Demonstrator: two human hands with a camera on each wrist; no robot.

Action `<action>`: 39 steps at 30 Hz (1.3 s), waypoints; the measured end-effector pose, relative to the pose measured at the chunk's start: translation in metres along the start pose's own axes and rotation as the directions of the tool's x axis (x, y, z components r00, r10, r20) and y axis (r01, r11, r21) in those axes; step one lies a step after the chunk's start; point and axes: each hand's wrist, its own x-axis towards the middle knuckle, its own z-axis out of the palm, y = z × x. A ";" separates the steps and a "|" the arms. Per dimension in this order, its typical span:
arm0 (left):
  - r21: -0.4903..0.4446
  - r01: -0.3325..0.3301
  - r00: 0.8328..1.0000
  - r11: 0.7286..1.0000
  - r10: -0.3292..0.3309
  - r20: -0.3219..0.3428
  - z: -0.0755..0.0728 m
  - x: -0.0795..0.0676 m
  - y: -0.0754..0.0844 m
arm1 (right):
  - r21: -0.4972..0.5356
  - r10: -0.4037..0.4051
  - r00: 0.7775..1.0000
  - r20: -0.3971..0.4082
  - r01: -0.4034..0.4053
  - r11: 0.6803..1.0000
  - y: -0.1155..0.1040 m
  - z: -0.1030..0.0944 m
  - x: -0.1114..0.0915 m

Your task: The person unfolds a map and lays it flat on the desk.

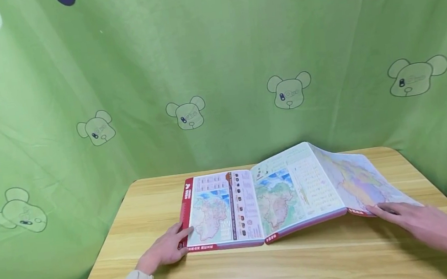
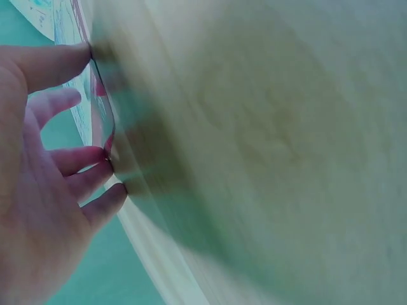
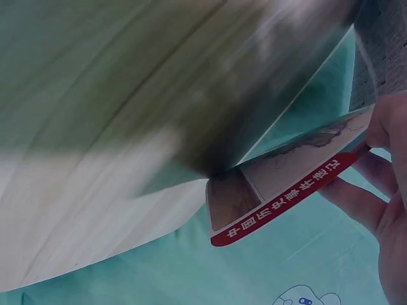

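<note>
A wide atlas-like book (image 1: 243, 201) lies spread on the wooden table, with maps, text and red edge strips on its pages. At its left edge, by the near corner, my left hand (image 1: 169, 244) rests with fingers fairly straight; in the left wrist view their tips touch the book's border. My right hand (image 1: 406, 217) pinches the near edge of the rightmost page (image 1: 362, 179), which slopes down from a raised fold. Seen from the right wrist, that page (image 3: 286, 171) stands tilted, with a red lettered strip, held between thumb and fingers.
The wooden table (image 1: 231, 276) has rounded far corners. Behind and on both sides hangs a green curtain (image 1: 229, 42) printed with bear heads. The raised page fold (image 1: 307, 144) reaches close to the curtain.
</note>
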 end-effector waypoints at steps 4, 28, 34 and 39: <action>-0.003 0.003 1.000 1.000 -0.003 -0.004 -0.001 -0.001 0.004 | 0.008 -0.015 1.000 0.008 0.015 1.000 0.003 0.000 -0.004; -0.052 0.092 0.996 0.994 -0.091 0.010 -0.004 -0.002 0.015 | -0.015 -0.038 0.992 0.122 0.040 0.999 0.022 0.011 -0.024; -0.051 0.086 0.996 0.995 -0.087 -0.001 -0.004 -0.002 0.015 | -0.029 -0.051 0.985 0.166 0.056 0.998 0.025 0.015 -0.025; -0.051 0.094 0.996 0.994 -0.094 0.006 -0.004 -0.001 0.014 | -0.027 -0.060 0.982 0.180 0.066 0.997 0.026 0.019 -0.025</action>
